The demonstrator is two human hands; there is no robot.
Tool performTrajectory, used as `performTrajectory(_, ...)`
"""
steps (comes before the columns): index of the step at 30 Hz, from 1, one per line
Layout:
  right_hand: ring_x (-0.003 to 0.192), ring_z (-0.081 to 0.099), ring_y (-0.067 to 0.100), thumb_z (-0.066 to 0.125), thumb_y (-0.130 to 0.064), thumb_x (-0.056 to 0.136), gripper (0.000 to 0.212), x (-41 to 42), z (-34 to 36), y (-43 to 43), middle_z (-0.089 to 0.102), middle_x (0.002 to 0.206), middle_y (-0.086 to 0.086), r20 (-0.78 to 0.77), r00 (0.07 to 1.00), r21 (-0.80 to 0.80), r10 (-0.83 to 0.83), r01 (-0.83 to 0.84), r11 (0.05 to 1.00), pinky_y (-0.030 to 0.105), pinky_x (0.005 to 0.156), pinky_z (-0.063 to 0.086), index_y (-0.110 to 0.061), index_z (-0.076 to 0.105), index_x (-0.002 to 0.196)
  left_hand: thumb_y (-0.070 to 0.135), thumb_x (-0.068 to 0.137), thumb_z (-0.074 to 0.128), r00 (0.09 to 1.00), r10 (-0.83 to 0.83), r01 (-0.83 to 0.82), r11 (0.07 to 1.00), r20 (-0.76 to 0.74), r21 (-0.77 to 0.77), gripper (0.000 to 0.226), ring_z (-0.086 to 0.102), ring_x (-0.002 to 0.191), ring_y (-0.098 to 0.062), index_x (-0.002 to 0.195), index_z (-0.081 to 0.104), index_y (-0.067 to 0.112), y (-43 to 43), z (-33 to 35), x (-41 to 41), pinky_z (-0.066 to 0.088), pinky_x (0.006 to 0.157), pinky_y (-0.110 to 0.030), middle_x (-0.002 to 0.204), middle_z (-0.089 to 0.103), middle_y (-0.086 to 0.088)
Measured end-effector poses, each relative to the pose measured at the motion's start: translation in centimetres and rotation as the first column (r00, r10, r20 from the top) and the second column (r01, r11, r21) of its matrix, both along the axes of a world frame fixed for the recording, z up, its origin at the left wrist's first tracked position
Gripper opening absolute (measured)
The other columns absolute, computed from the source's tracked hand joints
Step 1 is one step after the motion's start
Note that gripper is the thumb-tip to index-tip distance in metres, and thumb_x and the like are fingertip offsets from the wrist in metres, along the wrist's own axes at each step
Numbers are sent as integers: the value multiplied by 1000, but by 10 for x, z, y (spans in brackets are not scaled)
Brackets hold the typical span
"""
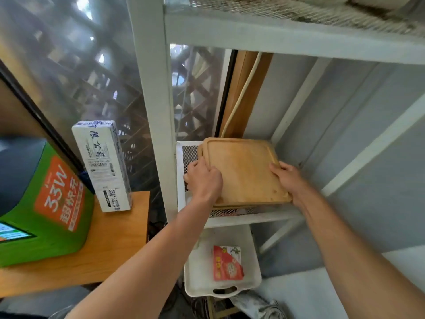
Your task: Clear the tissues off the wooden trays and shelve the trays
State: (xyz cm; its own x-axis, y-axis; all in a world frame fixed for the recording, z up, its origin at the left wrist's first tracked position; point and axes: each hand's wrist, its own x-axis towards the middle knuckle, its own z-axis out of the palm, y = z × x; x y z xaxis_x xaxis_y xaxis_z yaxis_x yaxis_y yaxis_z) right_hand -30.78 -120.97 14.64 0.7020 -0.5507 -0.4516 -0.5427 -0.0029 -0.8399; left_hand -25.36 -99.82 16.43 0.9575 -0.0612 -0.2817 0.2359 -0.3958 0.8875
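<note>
A square wooden tray (243, 171) lies on the mesh shelf (190, 153) of a white metal rack. It seems to rest on another wooden tray, whose edge shows just under its front. My left hand (203, 179) grips the tray's left edge. My right hand (288, 178) grips its right front corner. The tray's top is bare, with no tissues in sight.
A white plastic tray (197, 272) holding a red packet (227, 263) sits on the level below. Left of the rack post (156, 107), a wooden table (110, 245) carries a green box (46, 203) and an upright white carton (103, 164). Another mesh shelf (287, 10) lies overhead.
</note>
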Motion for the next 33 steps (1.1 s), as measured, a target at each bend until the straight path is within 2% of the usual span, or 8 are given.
performTrajectory(6,90,67,24,57,-36,97,40,12,-3,-2,68,102,2,1,999,-13,41,-41,999,36,70,56,-21,55,134,13,95,40,999,34,-33,999,34,-19,34,32,129,-31,125,57,13,0,-7,0,29,110,-49,141,39,-9)
performTrajectory(9,89,66,22,54,-34,99,38,13,-3,2,68,102,3,-1,998,-4,61,-61,998,37,68,56,-22,53,135,12,93,40,998,34,-31,998,53,-55,18,47,117,-37,99,57,8,2,-11,2,40,102,-57,124,53,-18)
performTrajectory(11,97,65,24,53,-33,99,45,13,-6,4,65,115,6,1,997,-43,76,-76,996,44,80,57,-18,48,141,13,94,41,996,36,-32,998,75,-57,16,52,109,-36,93,56,7,5,-15,1,45,96,-57,113,58,-17)
performTrajectory(24,111,58,26,47,-37,101,50,13,-7,9,53,134,8,-27,994,-210,105,-109,972,43,94,51,-13,43,145,18,99,40,976,-32,19,998,214,65,27,46,113,-27,115,58,7,7,-30,6,40,101,-46,118,56,-10)
performTrajectory(27,96,62,22,49,-37,101,45,9,0,14,63,115,6,-54,993,-249,109,-119,961,36,80,53,-11,52,136,17,99,38,976,-53,21,988,211,151,26,46,112,-30,112,57,4,7,-27,6,38,98,-42,119,56,-14)
performTrajectory(29,86,64,23,51,-31,100,37,0,7,24,65,104,7,-95,991,-290,97,-121,949,41,77,56,-8,57,127,18,99,38,982,-74,31,970,173,240,30,42,118,-33,121,50,1,6,-20,2,35,97,-40,129,52,-18)
performTrajectory(31,98,62,31,53,-26,97,37,-13,13,37,61,114,14,-157,983,-379,91,-145,914,46,89,54,-7,54,129,22,97,43,983,-101,45,944,156,326,45,35,127,-35,137,37,3,6,-10,-4,32,104,-45,143,40,-18)
performTrajectory(33,105,56,31,56,-27,93,41,-32,17,50,55,122,15,-216,974,-567,64,-179,804,37,92,49,-9,54,130,22,93,50,947,-203,88,911,251,403,51,31,129,-35,139,35,6,9,2,-19,30,106,-46,146,36,-16)
